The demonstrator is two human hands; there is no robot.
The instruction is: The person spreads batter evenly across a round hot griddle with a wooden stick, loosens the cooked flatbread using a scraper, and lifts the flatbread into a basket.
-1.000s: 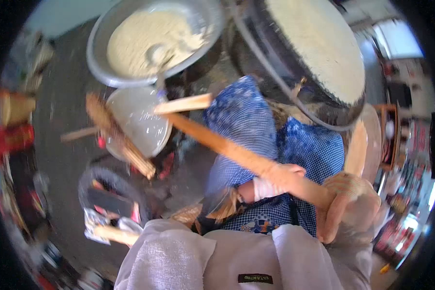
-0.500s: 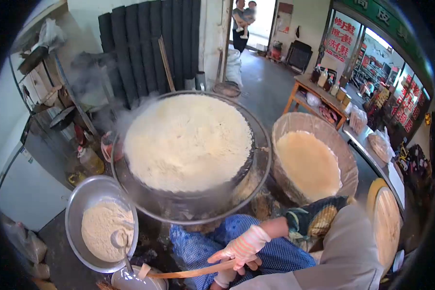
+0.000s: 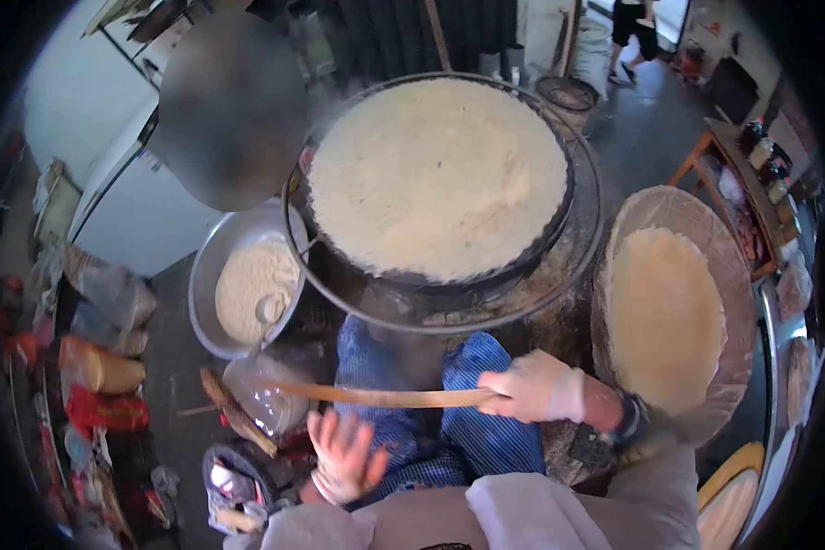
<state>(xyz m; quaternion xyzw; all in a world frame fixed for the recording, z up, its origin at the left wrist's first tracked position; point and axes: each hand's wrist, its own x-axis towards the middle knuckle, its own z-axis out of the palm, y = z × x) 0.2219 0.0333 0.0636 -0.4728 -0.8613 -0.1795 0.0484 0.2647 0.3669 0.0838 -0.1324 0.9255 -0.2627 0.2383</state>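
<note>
My right hand (image 3: 532, 390) is closed around the end of a wooden stick (image 3: 403, 398) held level above my blue-checked lap. The stick's far end reaches over a pale container of liquid (image 3: 275, 412). Lower and to the left, my left hand (image 3: 344, 458) is apart from the stick, fingers spread and holding nothing. Both hands wear pale gloves. Ahead of me, a large thin pancake (image 3: 440, 174) covers a round dark griddle (image 3: 500, 275), with a metal ring (image 3: 449, 327) around it. To its left, a metal bowl (image 3: 204, 275) holds batter (image 3: 243, 289) and a ladle (image 3: 269, 310).
A lined basket (image 3: 738, 385) with flat round pancakes (image 3: 665, 316) stands at right. Behind it is a wooden table (image 3: 729, 142) with bottles. Bags and packages (image 3: 105, 403) lie at far left. A blurred grey patch (image 3: 234, 110) hides the upper left. A person's legs (image 3: 634, 41) show in the doorway.
My view has tilted down. My right hand has raised the stick away from my lap, and my left hand, partly hidden beneath it before, is now apart with fingers spread. Less steam shows.
</note>
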